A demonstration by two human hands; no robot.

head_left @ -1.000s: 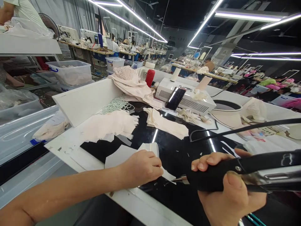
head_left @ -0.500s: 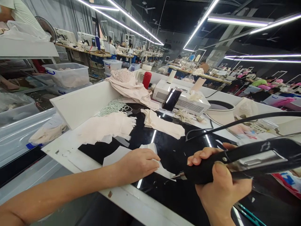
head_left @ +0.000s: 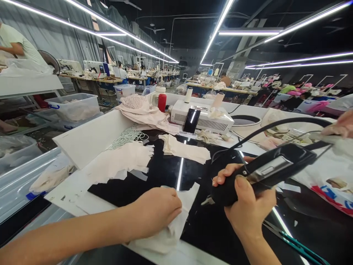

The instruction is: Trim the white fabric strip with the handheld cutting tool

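Observation:
My left hand, fingers curled together, pinches a pale fabric piece near the front edge of the glossy black work surface. A white backing sheet shows beyond my fingers, beside that fabric. In my right hand is a black corded handheld tool, its narrow metal tip pointing left, apart from the sheet. Farther back lie a stack of cream fabric pieces and a wider spread of pale pieces.
Teal-handled scissors lie at the lower right. A phone leans on a white vented box. A red bottle stands by heaped fabric. Another person's blurred hand is at the right edge, near the tool's cable.
My left hand has drawn the fabric and sheet nearer and turned them. The tool's tip has come away from the sheet's edge. Another person's hand has appeared at right; the view has shifted.

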